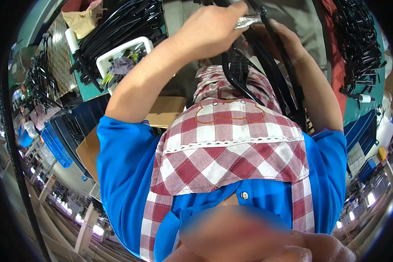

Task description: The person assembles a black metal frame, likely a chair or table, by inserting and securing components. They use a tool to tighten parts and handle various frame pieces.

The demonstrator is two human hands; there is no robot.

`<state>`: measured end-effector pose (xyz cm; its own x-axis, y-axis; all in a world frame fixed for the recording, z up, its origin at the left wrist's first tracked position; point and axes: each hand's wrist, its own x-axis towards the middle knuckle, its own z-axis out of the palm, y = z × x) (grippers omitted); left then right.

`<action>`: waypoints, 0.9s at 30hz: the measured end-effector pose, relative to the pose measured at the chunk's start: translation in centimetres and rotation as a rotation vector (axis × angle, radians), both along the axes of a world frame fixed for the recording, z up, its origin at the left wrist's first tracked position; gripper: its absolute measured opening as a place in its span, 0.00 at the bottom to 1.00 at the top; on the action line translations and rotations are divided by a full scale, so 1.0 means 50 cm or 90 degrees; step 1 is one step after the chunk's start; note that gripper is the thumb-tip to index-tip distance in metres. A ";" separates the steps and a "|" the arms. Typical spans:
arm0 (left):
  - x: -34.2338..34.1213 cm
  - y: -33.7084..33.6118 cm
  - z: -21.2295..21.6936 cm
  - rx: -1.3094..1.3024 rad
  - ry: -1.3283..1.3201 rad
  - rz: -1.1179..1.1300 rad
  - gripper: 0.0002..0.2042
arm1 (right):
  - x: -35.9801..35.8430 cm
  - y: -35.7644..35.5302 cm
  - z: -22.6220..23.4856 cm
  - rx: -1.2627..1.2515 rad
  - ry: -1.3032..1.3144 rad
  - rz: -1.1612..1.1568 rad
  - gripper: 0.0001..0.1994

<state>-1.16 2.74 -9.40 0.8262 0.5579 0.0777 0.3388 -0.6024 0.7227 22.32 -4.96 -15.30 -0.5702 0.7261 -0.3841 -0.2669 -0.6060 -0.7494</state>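
Note:
At the top middle, the black tubular frame (266, 56) slopes from near my hands down against my checked apron. Its several tubes are glossy and some of them bend. My left hand (212, 30) reaches in from the left, fingers closed at a crumpled silvery strip (248, 22) that meets one tube. Around the frame's far side curls my right hand (286, 41), closed on the tubes, its fingertips partly hidden behind them. The top edge of the picture cuts off the frame's far end.
Black tubes (122, 32) are heaped on the left table beside a white tray (101, 65) with gloves and a grey cloth (121, 66). A beige bag (84, 22) stands behind. To the right lie many black parts (356, 39) and a white roll (365, 98). A cardboard box (166, 107) is by my left arm.

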 end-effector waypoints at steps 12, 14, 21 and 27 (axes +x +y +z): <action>0.041 -0.012 0.001 0.127 0.177 -0.002 0.10 | -0.031 -0.057 -0.005 -0.041 -0.071 -0.204 0.22; 0.040 0.004 0.015 0.055 0.165 0.007 0.10 | -0.040 -0.058 0.003 -0.027 -0.095 -0.210 0.22; 0.030 0.004 0.008 0.036 0.176 0.059 0.10 | -0.032 -0.041 0.001 0.018 -0.153 -0.175 0.23; 0.020 -0.034 -0.013 0.157 0.184 0.080 0.11 | -0.028 -0.044 0.004 0.036 -0.224 -0.161 0.22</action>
